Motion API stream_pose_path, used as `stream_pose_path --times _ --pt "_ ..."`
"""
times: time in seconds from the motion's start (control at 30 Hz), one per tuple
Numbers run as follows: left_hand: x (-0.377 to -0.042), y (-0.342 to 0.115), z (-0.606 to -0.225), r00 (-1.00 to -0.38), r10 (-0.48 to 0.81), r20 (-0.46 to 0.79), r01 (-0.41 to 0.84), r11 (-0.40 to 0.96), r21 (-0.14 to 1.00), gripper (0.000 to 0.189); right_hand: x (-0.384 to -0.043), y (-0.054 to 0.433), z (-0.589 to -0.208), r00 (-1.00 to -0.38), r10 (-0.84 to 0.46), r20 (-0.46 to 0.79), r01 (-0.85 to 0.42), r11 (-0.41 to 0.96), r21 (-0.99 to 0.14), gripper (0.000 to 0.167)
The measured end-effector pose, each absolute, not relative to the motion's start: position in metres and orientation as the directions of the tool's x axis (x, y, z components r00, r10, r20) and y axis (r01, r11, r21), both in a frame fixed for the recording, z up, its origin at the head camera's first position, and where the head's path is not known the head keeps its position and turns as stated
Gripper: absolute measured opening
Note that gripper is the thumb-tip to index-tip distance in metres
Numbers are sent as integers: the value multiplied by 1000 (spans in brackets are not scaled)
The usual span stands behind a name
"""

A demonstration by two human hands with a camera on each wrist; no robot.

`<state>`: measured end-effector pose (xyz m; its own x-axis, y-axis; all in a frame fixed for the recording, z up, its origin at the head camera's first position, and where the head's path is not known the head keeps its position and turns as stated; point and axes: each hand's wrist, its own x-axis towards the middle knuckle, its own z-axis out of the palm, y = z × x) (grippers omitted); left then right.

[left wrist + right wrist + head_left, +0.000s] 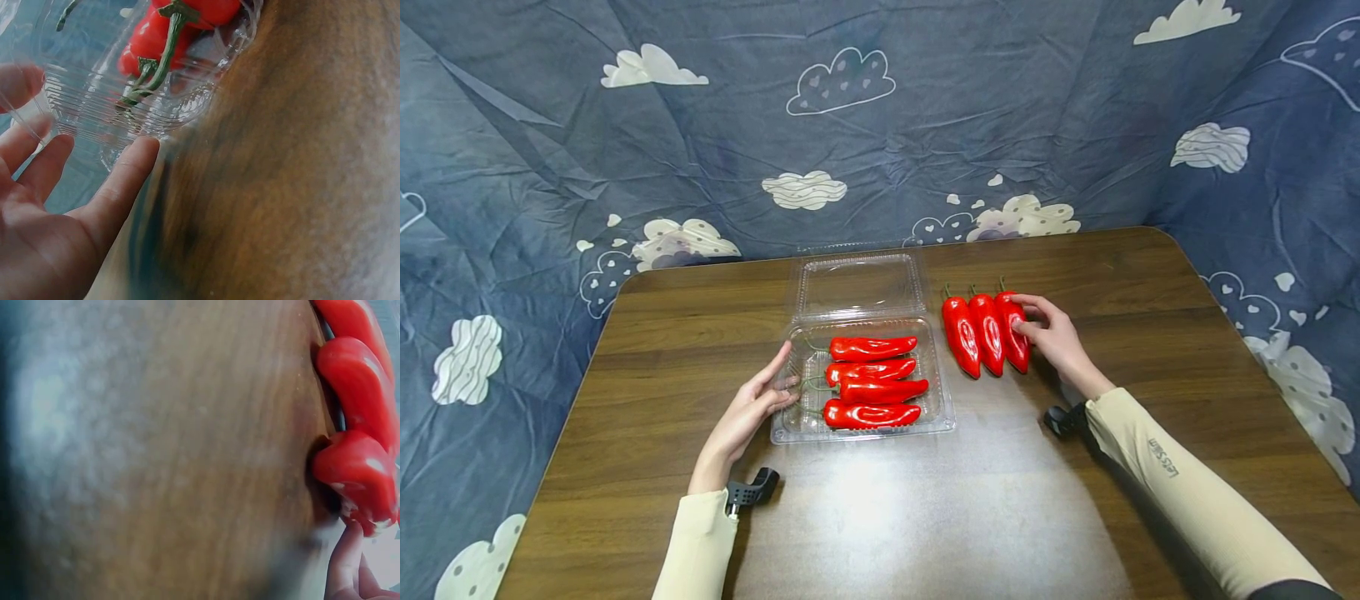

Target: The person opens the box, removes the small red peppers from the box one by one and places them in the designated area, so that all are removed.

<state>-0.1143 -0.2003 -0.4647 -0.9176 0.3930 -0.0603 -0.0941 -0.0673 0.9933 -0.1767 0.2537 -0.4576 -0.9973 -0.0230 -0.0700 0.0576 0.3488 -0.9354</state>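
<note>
Right of centre on the bench, 3 red peppers lie side by side, w/ a narrow gap to the clear box. R grip pinches the rightmost pepper, thumb + fingers bent round it; lots of room btwn it & the bench's R edge. L grip is spread, straight-ish fingers touching the box's L edge, 4 more peppers inside.
</note>
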Motion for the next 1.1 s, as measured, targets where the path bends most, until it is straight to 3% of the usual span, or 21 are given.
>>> stream_pose_path --times 0.47,1.1 --pt "-114 -201 -463 -917 394 -67 -100 -65 993 68 -177 254 -444 -1000 5 28 -25 323 -946 40" --pt "-114 -200 -464 -918 392 -62 -92 -58 994 67 -166 213 -424 -982 -152 109 -139 207 -968 31"
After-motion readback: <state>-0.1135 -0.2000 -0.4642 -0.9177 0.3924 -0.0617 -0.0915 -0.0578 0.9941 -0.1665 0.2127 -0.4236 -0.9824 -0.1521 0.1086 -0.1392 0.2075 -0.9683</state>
